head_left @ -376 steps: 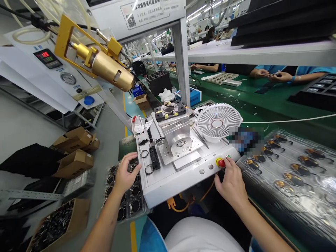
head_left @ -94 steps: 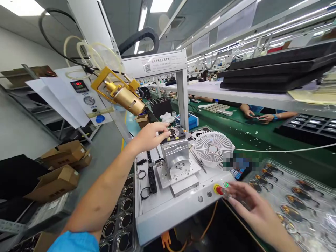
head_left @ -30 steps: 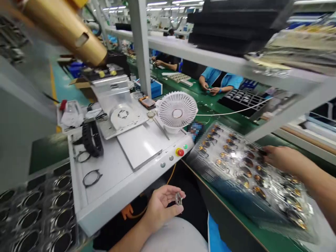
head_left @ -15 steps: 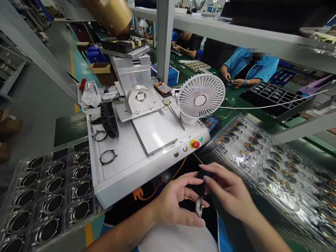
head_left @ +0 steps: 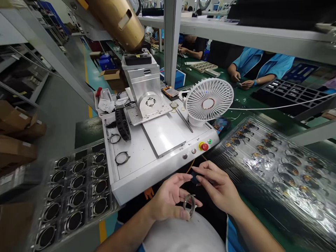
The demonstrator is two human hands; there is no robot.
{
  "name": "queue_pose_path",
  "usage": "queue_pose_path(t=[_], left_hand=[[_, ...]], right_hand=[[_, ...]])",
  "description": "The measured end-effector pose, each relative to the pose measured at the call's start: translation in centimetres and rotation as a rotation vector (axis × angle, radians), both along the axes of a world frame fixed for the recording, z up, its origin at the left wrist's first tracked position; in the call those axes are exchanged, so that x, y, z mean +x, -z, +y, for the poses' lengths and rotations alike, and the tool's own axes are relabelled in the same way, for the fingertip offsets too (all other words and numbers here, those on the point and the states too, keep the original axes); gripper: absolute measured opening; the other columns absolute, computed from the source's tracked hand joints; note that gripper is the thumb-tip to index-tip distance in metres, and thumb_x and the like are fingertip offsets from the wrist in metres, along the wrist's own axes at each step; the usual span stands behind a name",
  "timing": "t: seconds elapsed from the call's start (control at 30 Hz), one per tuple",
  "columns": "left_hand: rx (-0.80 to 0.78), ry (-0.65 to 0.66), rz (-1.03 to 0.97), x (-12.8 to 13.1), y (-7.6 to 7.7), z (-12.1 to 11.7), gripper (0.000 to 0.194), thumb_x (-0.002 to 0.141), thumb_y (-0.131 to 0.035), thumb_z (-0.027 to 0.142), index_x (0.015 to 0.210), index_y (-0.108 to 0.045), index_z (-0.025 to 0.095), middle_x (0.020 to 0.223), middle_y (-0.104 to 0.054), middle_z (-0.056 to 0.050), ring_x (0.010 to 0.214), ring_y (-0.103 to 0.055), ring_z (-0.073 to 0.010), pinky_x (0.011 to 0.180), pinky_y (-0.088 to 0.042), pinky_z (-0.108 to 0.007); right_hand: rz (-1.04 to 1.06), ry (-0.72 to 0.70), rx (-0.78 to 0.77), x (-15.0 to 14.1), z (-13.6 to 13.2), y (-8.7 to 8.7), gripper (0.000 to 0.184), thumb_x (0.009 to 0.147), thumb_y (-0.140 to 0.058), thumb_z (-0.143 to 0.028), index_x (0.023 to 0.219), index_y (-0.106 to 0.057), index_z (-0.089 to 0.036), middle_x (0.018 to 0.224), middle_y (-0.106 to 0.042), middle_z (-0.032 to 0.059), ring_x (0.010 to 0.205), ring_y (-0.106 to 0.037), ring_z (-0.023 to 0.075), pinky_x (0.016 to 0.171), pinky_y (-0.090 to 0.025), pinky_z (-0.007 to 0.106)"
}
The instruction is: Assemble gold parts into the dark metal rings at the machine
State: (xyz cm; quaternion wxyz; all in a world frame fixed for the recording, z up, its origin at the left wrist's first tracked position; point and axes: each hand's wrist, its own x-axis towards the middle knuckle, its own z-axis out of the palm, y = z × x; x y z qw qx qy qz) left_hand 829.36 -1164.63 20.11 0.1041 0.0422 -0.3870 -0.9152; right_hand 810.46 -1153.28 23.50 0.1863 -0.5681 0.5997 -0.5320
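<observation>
My left hand [head_left: 166, 203] grips a silvery metal watch case [head_left: 193, 205], ring-shaped and open in the middle, between thumb and fingers. A small dark blue-black piece [head_left: 194, 178] is pinched in my right hand [head_left: 222, 187]; its exact kind is hard to make out. The left index fingertip is close to or touching that piece. Both hands are above my lap, in front of the white machine bench [head_left: 136, 178]. Two ring-shaped cases lie on the bench: one in front [head_left: 122, 158], the other behind it [head_left: 114, 138].
At left is a clear tray [head_left: 61, 224] of round dark-faced cases. Stacked clear trays [head_left: 252, 157] with small round parts stand at right. A white fan [head_left: 208, 99], tweezers [head_left: 185, 120] and a red button [head_left: 204, 147] are ahead. A co-worker in blue [head_left: 258, 66] sits across.
The view has swung left, so the bench appears farther right. My left hand has turned the watch case to show more of its opening. Both hands keep their holds.
</observation>
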Motion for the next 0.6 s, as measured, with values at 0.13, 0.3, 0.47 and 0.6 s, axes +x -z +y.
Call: queue_pose_path(t=[0.13, 0.3, 0.47, 0.6], left_hand=[[0.067, -0.044, 0.014, 0.4, -0.4, -0.5, 0.087, 0.061, -0.103, 0.038, 0.139, -0.065, 0.029, 0.149, -0.055, -0.014, 0.098, -0.079, -0.0221, 0.081, -0.06, -0.025], [0.064, -0.037, 0.034, 1.0, -0.6, -0.6, 0.089, 0.061, -0.103, 0.039, 0.141, -0.065, 0.028, 0.142, -0.062, -0.014, 0.099, -0.079, -0.0236, 0.077, -0.06, -0.024], [-0.011, -0.041, 0.086, 1.3, -0.5, -0.5, 0.092, 0.064, -0.102, 0.037, 0.147, -0.062, 0.03, 0.129, -0.07, -0.013, 0.103, -0.078, -0.024, 0.073, -0.059, -0.021], [-0.032, -0.064, 0.091, 1.4, -0.7, -0.4, 0.093, 0.067, -0.101, 0.037, 0.149, -0.059, 0.035, 0.139, -0.066, -0.012, 0.104, -0.078, -0.0224, 0.075, -0.059, -0.02]], right_hand=[[-0.118, -0.002, -0.027, 0.8, -0.6, 0.2, 0.04, 0.102, -0.059, -0.015, 0.129, -0.075, -0.041, 0.104, -0.06, 0.0043, 0.085, -0.065, 0.0141, 0.066, -0.064, 0.025], [-0.284, 0.061, 0.034, 1.4, -0.9, 0.3, 0.04, 0.099, -0.068, -0.024, 0.137, -0.07, -0.037, 0.101, -0.06, 0.0045, 0.083, -0.063, 0.0154, 0.066, -0.067, 0.028], [-0.225, 0.075, 0.019, 1.3, -1.4, -0.7, 0.028, 0.098, -0.07, -0.024, 0.124, -0.078, -0.029, 0.103, -0.066, 0.0067, 0.078, -0.067, 0.0147, 0.062, -0.065, 0.026], [-0.073, 0.153, -0.094, 1.5, -1.8, -0.6, 0.02, 0.096, -0.072, -0.018, 0.112, -0.081, -0.025, 0.104, -0.073, 0.0074, 0.084, -0.073, 0.0164, 0.066, -0.064, 0.024]])
